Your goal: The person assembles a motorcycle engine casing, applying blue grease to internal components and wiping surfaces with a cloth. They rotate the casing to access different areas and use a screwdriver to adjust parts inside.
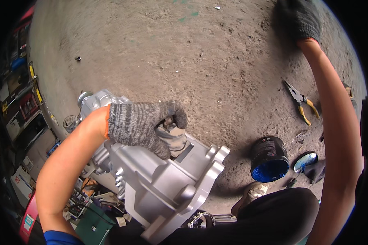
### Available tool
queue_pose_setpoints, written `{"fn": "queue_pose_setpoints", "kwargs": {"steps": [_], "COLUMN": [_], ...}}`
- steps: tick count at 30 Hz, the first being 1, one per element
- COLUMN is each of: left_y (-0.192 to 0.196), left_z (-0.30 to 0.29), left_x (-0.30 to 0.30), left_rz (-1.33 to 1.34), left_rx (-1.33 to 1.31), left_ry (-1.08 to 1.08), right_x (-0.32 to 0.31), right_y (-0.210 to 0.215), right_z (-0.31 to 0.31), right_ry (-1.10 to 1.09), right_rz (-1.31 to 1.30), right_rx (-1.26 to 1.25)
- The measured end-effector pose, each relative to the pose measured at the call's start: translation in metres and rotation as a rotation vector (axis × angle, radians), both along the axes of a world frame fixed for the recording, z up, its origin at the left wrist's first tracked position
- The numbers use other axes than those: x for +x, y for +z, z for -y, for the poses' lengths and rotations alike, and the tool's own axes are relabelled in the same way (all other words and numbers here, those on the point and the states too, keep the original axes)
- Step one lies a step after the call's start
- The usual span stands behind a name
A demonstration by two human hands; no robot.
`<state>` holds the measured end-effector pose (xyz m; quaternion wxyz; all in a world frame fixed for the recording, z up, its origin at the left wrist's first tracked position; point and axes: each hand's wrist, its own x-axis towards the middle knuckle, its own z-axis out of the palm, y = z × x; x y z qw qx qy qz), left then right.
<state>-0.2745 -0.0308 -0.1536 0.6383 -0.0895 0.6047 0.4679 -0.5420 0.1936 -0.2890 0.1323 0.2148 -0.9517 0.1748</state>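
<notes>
Your left hand (145, 124) is the nearer one: it lies over the silver metal housing (167, 183), which is near you, left of centre, with its long axis going from far left to near right. This hand is closed around a greyish rag (176, 141) on the upper face. Your right hand (302, 20) is at the far right, well apart from the housing — it is blurred, so I cannot tell if its fingers are open.

Downward fisheye view from head height
</notes>
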Motion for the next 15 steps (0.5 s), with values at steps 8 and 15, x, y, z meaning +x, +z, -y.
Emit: {"fn": "queue_pose_setpoints", "kwargs": {"steps": [8,15], "left_y": [0.002,-0.005], "left_z": [-0.012,-0.015], "left_x": [-0.003,-0.002], "left_rz": [-0.021,-0.032], "left_rx": [-0.017,0.039], "left_ry": [-0.004,0.032], "right_x": [-0.001,-0.011], "right_y": [-0.006,0.001], "right_z": [-0.001,-0.011], "right_ry": [-0.004,-0.026], "right_rz": [-0.004,0.0], "right_rx": [-0.022,0.019]}}
